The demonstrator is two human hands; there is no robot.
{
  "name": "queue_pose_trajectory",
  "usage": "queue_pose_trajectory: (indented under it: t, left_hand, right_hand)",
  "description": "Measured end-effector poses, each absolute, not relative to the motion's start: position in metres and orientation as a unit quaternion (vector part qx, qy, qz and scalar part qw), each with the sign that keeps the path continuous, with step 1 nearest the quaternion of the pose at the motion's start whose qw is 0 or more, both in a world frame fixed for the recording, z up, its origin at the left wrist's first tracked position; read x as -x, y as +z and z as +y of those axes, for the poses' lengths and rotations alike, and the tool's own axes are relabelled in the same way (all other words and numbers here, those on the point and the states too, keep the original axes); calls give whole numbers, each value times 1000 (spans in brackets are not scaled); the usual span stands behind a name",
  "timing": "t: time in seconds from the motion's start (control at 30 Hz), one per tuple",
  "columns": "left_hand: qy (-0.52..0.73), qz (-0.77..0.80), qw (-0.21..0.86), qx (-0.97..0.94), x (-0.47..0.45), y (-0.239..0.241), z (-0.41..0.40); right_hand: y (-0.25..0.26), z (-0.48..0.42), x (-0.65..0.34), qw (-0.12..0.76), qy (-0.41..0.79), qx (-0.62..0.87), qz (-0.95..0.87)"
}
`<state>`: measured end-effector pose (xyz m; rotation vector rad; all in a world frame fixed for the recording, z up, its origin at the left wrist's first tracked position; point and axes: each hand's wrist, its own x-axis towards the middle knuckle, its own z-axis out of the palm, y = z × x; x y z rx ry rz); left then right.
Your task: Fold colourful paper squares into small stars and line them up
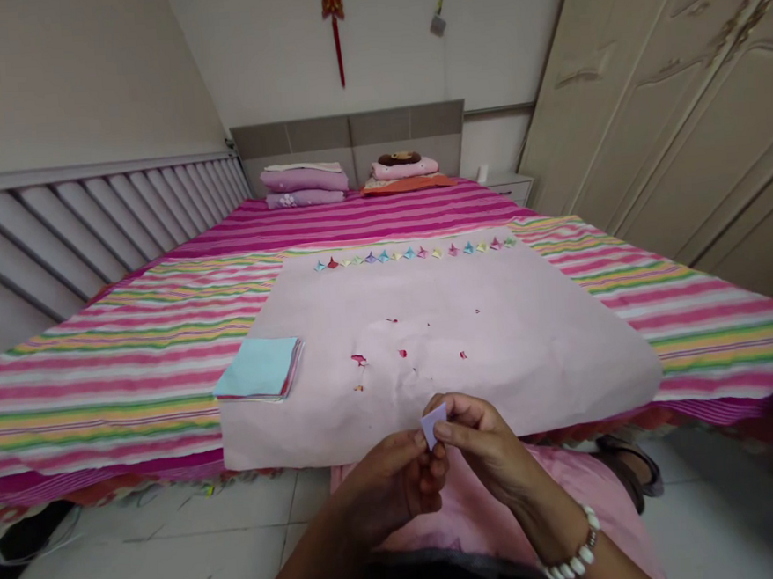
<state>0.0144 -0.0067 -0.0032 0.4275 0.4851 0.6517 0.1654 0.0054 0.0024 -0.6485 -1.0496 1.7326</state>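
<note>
A small folded piece of pale lilac paper (434, 422) is pinched between my two hands, just off the near edge of the bed. My left hand (400, 478) grips its lower left side with thumb and fingers. On the right side, my right hand (476, 433) presses it between thumb and curled fingers; a white bead bracelet (574, 559) circles that wrist. Beyond my hands lies a large pale sheet (494, 317) with several reddish marks on it. Small folded paper pieces (371, 257) in many colours stand in a row along its far side.
A stack of square paper (260, 367), light blue on top, sits at the sheet's left edge. Striped bedding (132, 343) surrounds the sheet. Folded bedding (304, 185) is piled by the headboard (408, 125). A rail (89, 196) runs along the left, wardrobes (665, 102) on the right.
</note>
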Motion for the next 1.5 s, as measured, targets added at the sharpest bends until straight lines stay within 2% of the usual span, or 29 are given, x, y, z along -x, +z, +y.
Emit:
queue_pose_trajectory:
  t: [0.07,0.17,0.27,0.6,1.0,1.4,1.5]
  left_hand:
    - [329,300,845,-296,-10,-1,-3]
    - [398,407,711,-412,-1,4,3]
    - [437,433,638,-464,4,11,6]
    - [469,454,584,-482,-7,16,4]
    - [486,411,591,-496,-6,25,-1]
    - [464,419,607,-490,-3,24,2]
    - [465,411,617,-483,-2,27,1]
  right_hand:
    - [4,7,-168,483,707,282,-431]
    - [4,8,-171,495,682,325,-429]
    - [2,8,-171,488,669,357,-432]
    - [5,3,-160,519,642,373,-424]
    - [5,-2,-157,559,638,336,-409]
    - [14,-6,-162,557,451,373,-589]
    - [15,-8,-163,552,458,384,-581]
